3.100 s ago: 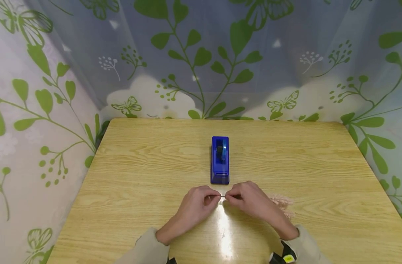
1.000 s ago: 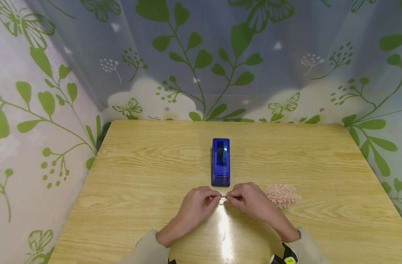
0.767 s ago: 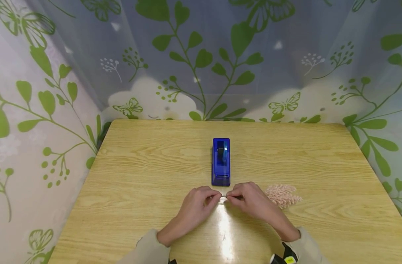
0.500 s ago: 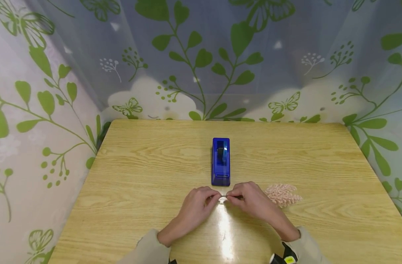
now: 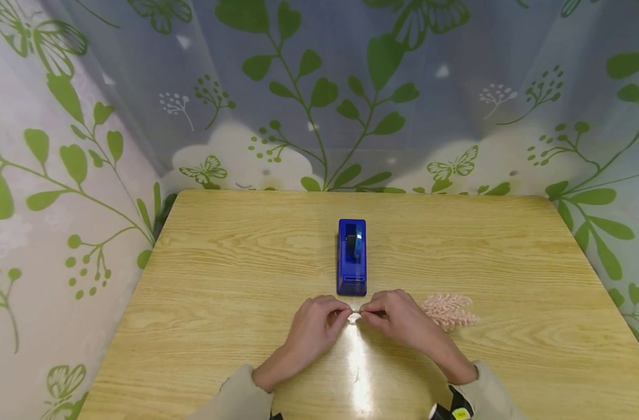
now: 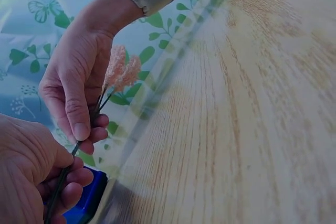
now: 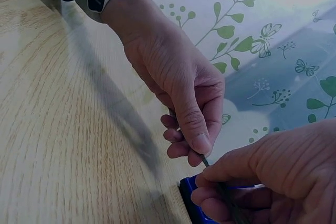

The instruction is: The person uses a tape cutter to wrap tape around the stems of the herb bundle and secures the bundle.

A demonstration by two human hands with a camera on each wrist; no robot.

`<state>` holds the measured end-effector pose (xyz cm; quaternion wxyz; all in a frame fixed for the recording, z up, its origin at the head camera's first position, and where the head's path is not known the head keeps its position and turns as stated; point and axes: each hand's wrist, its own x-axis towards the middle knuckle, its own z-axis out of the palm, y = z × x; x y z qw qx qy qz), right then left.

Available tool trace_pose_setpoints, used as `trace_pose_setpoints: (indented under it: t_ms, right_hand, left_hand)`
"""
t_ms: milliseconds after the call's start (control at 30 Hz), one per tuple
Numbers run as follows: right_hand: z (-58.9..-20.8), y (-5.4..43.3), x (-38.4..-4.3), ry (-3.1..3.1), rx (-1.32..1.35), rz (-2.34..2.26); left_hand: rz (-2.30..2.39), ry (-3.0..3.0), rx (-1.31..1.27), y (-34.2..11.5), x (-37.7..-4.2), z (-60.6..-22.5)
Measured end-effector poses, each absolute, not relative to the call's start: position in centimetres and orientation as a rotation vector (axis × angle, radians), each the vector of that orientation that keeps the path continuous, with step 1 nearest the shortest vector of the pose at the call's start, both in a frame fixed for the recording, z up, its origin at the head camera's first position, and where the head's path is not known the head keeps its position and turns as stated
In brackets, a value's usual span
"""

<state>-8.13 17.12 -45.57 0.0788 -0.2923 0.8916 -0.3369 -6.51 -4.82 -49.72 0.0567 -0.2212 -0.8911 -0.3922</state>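
An artificial flower with pale pink, feathery heads lies across both hands, its dark green stems running between them. My left hand pinches the stem toward its lower end, thumb against curled fingers. Just to the right, my right hand pinches the same stem nearer the pink heads, which stick out beyond that hand. A short bit of stem shows between the two sets of fingertips. In the left wrist view the stems fork above the right hand's grip. Directly beyond the hands stands a blue tape dispenser.
The wooden table carries the dispenser, with a bright light reflection on its near part. A curtain printed with green leaves and butterflies surrounds its back and sides. Both wrists wear dark straps with cameras.
Compared with about three seconds ago, the pink heads have turned and show more fully to the right of my right hand. Both hands keep nearly the same place over the last second.
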Motion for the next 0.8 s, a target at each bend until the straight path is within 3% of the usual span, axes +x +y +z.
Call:
trace_pose_setpoints:
  t_ms: [300,800]
  right_hand:
    - [-45.89,16.68,-8.04,2.585,-0.777,-1.003]
    - [-45.75,16.77,-7.71,2.746,-0.868,-0.953]
  left_hand:
    - [-1.185,-2.652,-0.671,-4.77,-6.52,-49.73]
    - [-1.200,-2.663,-0.678,-4.79,-6.55,-49.66]
